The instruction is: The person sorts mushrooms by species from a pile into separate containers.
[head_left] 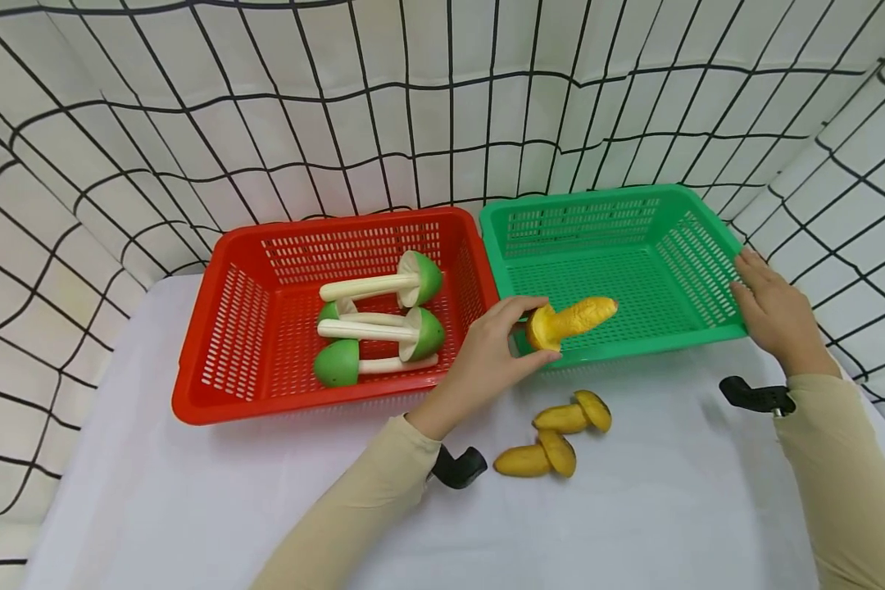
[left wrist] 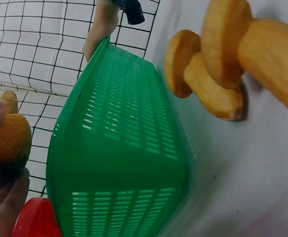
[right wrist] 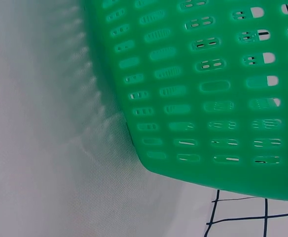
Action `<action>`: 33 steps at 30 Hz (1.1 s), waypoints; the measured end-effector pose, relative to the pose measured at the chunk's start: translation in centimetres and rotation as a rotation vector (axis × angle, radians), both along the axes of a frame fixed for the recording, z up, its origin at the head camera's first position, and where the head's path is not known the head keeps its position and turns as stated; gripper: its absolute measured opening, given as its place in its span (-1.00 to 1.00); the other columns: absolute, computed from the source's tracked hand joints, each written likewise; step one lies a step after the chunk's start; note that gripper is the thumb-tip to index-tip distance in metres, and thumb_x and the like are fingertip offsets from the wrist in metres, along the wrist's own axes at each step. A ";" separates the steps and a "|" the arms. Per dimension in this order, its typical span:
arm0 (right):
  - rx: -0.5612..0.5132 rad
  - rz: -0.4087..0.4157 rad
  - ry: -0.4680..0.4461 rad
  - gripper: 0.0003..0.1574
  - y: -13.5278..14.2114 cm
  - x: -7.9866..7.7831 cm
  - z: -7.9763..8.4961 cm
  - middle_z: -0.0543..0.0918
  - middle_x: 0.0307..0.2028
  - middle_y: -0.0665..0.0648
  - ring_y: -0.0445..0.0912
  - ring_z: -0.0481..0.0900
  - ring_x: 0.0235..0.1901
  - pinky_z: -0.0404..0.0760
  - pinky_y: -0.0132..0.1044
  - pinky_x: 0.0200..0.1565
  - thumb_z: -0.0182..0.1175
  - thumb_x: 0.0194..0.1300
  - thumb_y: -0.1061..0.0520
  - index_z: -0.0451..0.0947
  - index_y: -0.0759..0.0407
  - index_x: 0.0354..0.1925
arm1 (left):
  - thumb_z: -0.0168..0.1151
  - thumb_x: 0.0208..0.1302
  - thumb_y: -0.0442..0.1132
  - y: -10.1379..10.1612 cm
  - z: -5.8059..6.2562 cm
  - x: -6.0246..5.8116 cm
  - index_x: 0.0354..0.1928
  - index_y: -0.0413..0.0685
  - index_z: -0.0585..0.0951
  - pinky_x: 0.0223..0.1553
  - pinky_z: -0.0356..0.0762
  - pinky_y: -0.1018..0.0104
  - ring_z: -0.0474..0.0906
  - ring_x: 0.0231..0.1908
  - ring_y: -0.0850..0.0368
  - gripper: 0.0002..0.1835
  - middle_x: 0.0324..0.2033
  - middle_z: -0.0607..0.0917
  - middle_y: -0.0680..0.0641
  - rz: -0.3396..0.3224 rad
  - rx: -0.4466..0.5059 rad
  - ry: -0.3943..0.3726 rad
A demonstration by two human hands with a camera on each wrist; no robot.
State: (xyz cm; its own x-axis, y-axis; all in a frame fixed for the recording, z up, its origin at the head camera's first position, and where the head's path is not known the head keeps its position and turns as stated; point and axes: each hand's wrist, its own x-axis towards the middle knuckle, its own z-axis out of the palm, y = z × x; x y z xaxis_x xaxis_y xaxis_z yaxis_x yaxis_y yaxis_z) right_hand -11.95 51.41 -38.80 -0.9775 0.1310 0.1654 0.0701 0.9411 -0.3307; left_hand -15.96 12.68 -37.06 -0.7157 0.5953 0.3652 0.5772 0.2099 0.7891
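My left hand [head_left: 494, 344] pinches a yellow toy mushroom [head_left: 581, 318] by its cap, with the stem pointing right, over the near left part of the green basket [head_left: 605, 270]. In the left wrist view, thumb and fingers sit on either side of the mushroom's brownish cap [left wrist: 8, 143]. My right hand [head_left: 778, 311] rests on the green basket's right rim with its fingers extended; the right wrist view shows only the green wall [right wrist: 183, 103], not the hand. Two more yellow mushrooms, one farther [head_left: 560, 419] and one nearer [head_left: 522, 461], lie on the white cloth before the basket.
A red basket [head_left: 224, 410] stands left of the green one, close against it. Several green-capped mushrooms [head_left: 369, 287] with pale stems lie inside it. Behind and at both sides rises a white cloth wall with a black grid [head_left: 450, 106].
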 end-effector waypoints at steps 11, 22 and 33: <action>0.008 0.002 -0.008 -0.32 0.0 -0.1 0.1 -0.04 0.43 0.33 0.23 -0.11 0.40 -0.04 0.27 0.27 -0.39 0.49 0.02 -0.07 0.39 0.41 | 0.40 0.10 -0.17 3.7 0.8 -2.5 0.21 -0.18 0.43 -0.05 0.46 0.50 0.51 -0.01 0.13 -0.37 0.04 0.53 -0.06 0.040 -0.091 -0.162; 0.007 -0.020 -0.024 -0.31 0.1 0.2 0.0 -0.04 0.42 0.33 0.21 -0.12 0.41 -0.03 0.31 0.24 -0.41 0.49 0.00 -0.07 0.36 0.42 | 0.37 0.14 -0.13 6.8 0.7 -3.8 0.18 -0.21 0.45 -0.20 0.44 0.57 0.45 -0.15 0.19 -0.41 0.05 0.53 -0.08 0.039 -0.350 0.013; -0.006 -0.014 0.009 -0.32 0.0 0.0 -0.1 -0.02 0.42 0.32 0.23 -0.10 0.40 -0.05 0.28 0.27 -0.40 0.49 0.01 -0.05 0.36 0.42 | 0.38 0.13 -0.07 8.8 -0.3 -3.7 0.15 -0.19 0.50 -0.23 0.42 0.59 0.45 -0.21 0.25 -0.42 -0.01 0.58 -0.04 -0.018 -0.487 0.060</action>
